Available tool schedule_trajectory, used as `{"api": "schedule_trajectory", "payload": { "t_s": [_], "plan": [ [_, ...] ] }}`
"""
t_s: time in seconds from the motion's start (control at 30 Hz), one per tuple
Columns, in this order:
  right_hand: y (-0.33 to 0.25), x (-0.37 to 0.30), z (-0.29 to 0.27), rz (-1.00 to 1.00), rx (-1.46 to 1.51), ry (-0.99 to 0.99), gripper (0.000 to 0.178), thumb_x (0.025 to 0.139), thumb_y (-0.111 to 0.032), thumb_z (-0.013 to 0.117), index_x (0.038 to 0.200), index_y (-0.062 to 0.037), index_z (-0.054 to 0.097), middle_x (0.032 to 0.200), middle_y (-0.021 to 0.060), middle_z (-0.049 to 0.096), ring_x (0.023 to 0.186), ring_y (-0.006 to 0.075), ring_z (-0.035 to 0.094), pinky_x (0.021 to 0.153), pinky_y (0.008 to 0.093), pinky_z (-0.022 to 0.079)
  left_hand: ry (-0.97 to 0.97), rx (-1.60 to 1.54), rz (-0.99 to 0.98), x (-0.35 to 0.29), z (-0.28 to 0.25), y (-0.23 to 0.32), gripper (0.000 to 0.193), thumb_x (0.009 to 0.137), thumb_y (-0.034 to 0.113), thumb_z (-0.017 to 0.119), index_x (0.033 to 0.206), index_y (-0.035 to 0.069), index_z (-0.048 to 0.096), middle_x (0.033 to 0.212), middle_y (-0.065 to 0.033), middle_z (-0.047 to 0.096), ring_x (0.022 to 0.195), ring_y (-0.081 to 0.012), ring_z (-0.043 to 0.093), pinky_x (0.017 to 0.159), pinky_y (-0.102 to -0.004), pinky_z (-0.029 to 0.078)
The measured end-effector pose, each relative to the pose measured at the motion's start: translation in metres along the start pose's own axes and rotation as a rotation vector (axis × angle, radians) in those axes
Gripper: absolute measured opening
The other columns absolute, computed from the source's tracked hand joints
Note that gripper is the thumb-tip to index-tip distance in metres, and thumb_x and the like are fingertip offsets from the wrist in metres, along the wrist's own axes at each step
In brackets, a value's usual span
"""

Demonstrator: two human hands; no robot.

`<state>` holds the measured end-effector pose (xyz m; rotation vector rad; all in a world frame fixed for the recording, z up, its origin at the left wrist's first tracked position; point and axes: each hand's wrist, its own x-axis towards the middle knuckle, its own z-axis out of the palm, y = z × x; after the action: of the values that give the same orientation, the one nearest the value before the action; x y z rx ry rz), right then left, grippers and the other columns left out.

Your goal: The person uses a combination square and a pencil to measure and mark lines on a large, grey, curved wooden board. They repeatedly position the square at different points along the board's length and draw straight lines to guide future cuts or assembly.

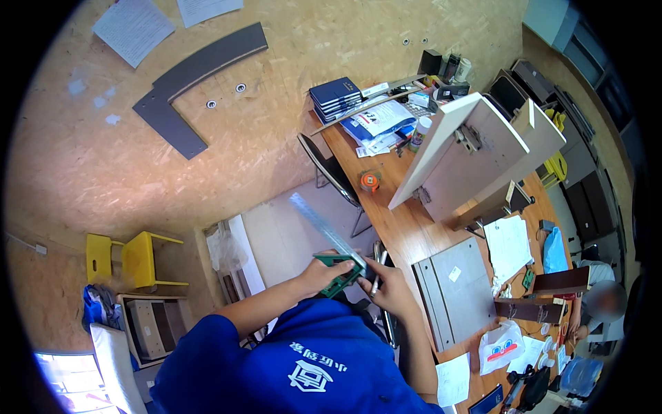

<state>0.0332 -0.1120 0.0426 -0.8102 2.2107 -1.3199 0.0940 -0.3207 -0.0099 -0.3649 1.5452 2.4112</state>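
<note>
My left hand [319, 274] is closed around a green open-framed tool [336, 287], held in front of my chest. A steel ruler [321, 225] slants up and left from the hands, its lower end against the green frame. My right hand [392, 291] is closed close beside it, with a slim silver pen-like piece [375, 284] between the fingers. The right fingertips are near the ruler's lower end; whether they touch it I cannot tell.
Right of me stands a wooden table [396, 221] with a tape measure [370, 181], upright cabinet panels [462, 159], a flat grey panel [455, 290] and papers. A black chair [331, 169] is tucked against it. Yellow chairs [141, 261] stand left. Another person [596, 303] sits far right.
</note>
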Motion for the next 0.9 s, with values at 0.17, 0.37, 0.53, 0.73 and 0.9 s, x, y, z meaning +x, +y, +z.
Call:
{"api": "schedule_trajectory", "payload": {
  "t_s": [0.17, 0.37, 0.53, 0.73, 0.9],
  "plan": [
    [-0.002, -0.002, 0.012, -0.096, 0.032, -0.054, 0.051, 0.088, -0.013, 0.075, 0.134, 0.0033, 0.06, 0.086, 0.0279, 0.069, 0.077, 0.043, 0.069, 0.074, 0.0426, 0.054, 0.097, -0.162, -0.026, -0.04, -0.014, -0.005, 0.035, 0.103, 0.017, 0.063, 0.134, 0.003, 0.055, 0.113, -0.0103, 0.069, 0.098, -0.0194, 0.07, 0.084, -0.0348, 0.06],
    [0.021, 0.017, 0.048, -0.167, 0.204, 0.252, 0.048, 0.093, -0.009, 0.072, 0.138, 0.0009, 0.057, 0.119, 0.0173, 0.071, 0.107, 0.0255, 0.07, 0.091, 0.0359, 0.055, 0.382, -0.275, 0.225, -0.049, -0.092, 0.009, 0.038, 0.104, 0.025, 0.062, 0.138, 0.011, 0.053, 0.13, -0.0113, 0.066, 0.116, -0.0285, 0.066, 0.09, -0.0445, 0.058],
    [0.034, 0.065, 0.083, -0.026, 0.327, 0.22, 0.035, 0.097, -0.003, 0.064, 0.131, 0.0029, 0.058, 0.118, 0.0158, 0.071, 0.103, 0.0188, 0.069, 0.09, 0.0311, 0.055, 0.633, -0.342, 0.505, -0.036, -0.196, 0.057, 0.034, 0.103, 0.019, 0.063, 0.135, 0.009, 0.056, 0.12, -0.0092, 0.067, 0.111, -0.0296, 0.069, 0.087, -0.0448, 0.06],
    [0.065, 0.148, 0.144, 0.104, 0.412, 0.095, 0.032, 0.098, 0.001, 0.061, 0.13, 0.0029, 0.058, 0.115, 0.0134, 0.071, 0.094, 0.0155, 0.069, 0.086, 0.0291, 0.055, 0.796, -0.481, 0.777, 0.031, -0.319, 0.14, 0.033, 0.105, 0.017, 0.06, 0.136, 0.008, 0.057, 0.119, -0.011, 0.067, 0.111, -0.0297, 0.068, 0.094, -0.0447, 0.059],
    [0.107, 0.201, 0.214, 0.294, 0.487, 0.006, 0.033, 0.097, 0.001, 0.061, 0.13, 0.0009, 0.057, 0.112, 0.0124, 0.071, 0.091, 0.0146, 0.068, 0.083, 0.0293, 0.055, 0.859, -0.581, 0.857, 0.137, -0.471, 0.155, 0.031, 0.106, 0.015, 0.058, 0.135, 0.006, 0.056, 0.12, -0.0131, 0.067, 0.109, -0.0296, 0.069, 0.1, -0.0475, 0.057]
  ]
}}
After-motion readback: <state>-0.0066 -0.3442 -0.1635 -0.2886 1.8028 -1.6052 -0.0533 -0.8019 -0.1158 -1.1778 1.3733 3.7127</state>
